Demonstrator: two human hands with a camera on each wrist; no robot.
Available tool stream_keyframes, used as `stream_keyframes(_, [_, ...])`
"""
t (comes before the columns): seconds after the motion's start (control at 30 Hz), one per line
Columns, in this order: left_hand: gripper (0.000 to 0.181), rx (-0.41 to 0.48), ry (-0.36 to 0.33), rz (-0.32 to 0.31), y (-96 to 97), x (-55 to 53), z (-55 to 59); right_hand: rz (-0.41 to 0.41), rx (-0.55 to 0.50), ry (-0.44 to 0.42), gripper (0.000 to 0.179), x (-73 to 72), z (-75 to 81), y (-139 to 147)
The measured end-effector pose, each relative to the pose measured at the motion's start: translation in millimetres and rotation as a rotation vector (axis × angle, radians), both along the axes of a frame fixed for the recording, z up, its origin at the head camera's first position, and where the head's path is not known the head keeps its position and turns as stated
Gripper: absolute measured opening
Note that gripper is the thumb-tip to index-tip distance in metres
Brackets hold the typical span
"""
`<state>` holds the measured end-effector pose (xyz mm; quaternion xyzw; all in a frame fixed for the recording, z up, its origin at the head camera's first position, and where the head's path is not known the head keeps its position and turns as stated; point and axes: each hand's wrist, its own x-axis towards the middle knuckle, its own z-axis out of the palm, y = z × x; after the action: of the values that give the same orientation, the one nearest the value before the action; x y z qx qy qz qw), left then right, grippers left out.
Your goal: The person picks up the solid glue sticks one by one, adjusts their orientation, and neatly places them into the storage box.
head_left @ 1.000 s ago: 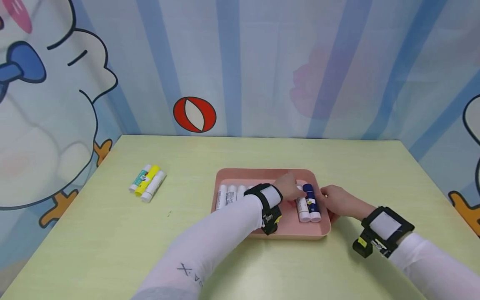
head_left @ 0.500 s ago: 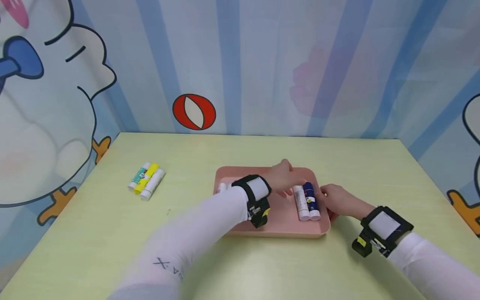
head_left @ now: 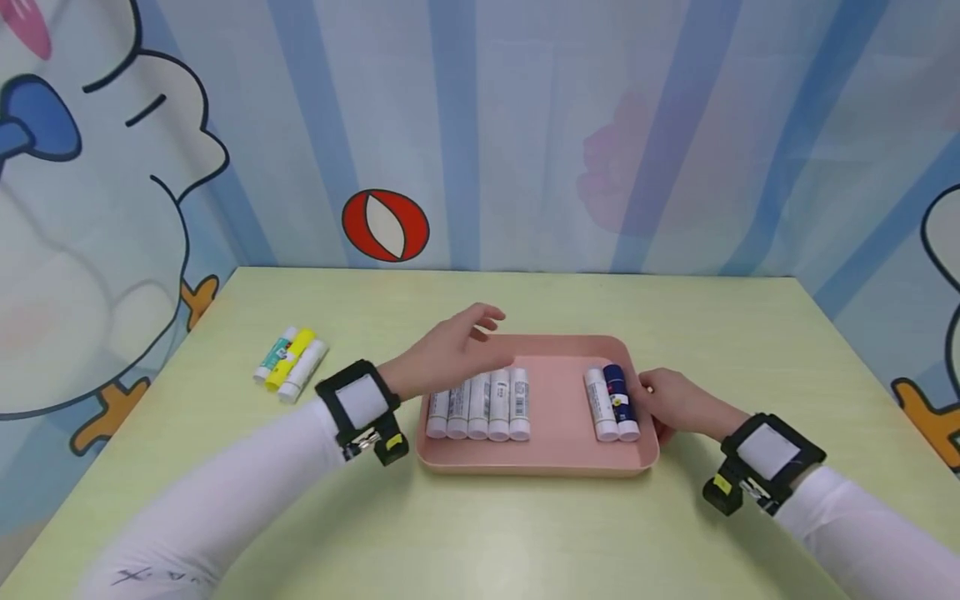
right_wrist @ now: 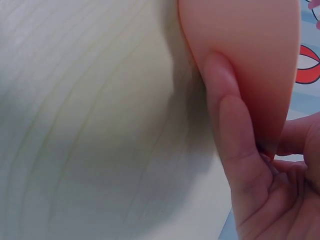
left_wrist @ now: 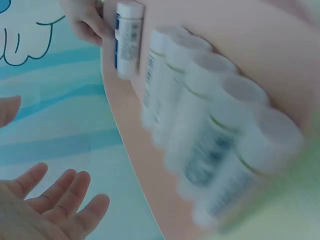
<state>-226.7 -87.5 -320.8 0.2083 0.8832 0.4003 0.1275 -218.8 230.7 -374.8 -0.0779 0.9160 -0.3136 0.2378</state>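
Tray (head_left: pixel 557 408) has wide gap btwn left stick row (head_left: pixel 478 410) & right pair (head_left: pixel 609 408) (R hand (head_left: pixel 684 403) blocks right rim).

The tray (head_left: pixel 558 458) sits near the middle of the worktop (head_left: pixel 517 533). In it, five tubes (head_left: pixel 478 408) lie along the left edge and two tubes (head_left: pixel 602 404) by the right edge. Three more tubes (head_left: pixel 289 359) (side by side) lie near the worktop's back left corner.

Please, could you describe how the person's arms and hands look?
The long sleeves are white, with dark lettering on the left one. Two black wristbands each carry a white panel and a black, yellow-marked box. The left hand and right hand are bare.
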Motion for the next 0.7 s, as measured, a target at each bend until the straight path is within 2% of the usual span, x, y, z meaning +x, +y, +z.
stream_keyframes(0.23, [0.072, -0.201, 0.149, 0.075, -67.0, 7.5, -16.7, 0.007, -0.007, -0.003, 0.042, 0.7, -0.5, -1.7])
stream_keyframes(0.43, [0.075, -0.341, 0.211, 0.194, -124.2, -1.9, -28.5, 0.009, -0.004, 0.01, 0.043, 0.8, 1.5, -3.7])
stream_keyframes(0.53, [0.074, -0.425, 0.267, 0.241, -146.0, -3.2, -30.4, 0.004, 0.0, 0.013, 0.043, 0.9, 1.0, -4.0])
stream_keyframes(0.63, [0.069, -0.516, 0.327, 0.285, -160.3, -0.5, -32.2, -0.001, 0.006, 0.014, 0.043, 0.9, -0.2, -3.2])
stream_keyframes(0.7, [0.066, -0.572, 0.342, 0.316, -167.3, 2.0, -34.4, -0.003, 0.008, 0.014, 0.044, 0.8, -0.7, -2.5])
